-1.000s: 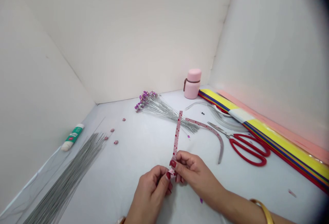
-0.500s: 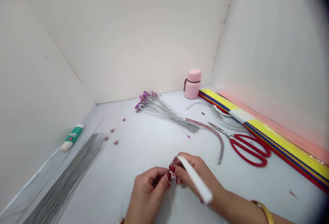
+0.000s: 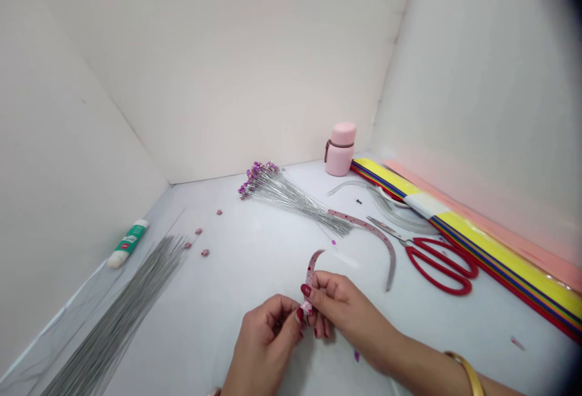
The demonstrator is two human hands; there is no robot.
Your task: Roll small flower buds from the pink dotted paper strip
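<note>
A pink paper strip [image 3: 311, 265] with red spots curls up and away from between my two hands, its lower end folded into a small star-like knot. My left hand [image 3: 268, 332] pinches that folded knot between thumb and fingers. On the strip just above the knot, my right hand [image 3: 348, 302] has its thumb and forefinger closed, the other fingers curled beneath. Part of the knot is hidden by the fingertips. Beyond my right hand lies another curved pink strip [image 3: 370, 226], by the wire stems [image 3: 300, 199] with purple tips.
Red-handled scissors [image 3: 443, 262] lie at right, beside stacked coloured paper [image 3: 495, 244] and clear tubing [image 3: 395, 211]. A pink flask [image 3: 340, 150] stands at the back. Left are grey wires [image 3: 113, 317], a glue stick [image 3: 128, 243] and several small folded stars [image 3: 205, 252].
The strip's free end has swung from hanging over my right wrist, white side showing, to pointing up and away with its spotted pink side showing. Both hands stay almost in place.
</note>
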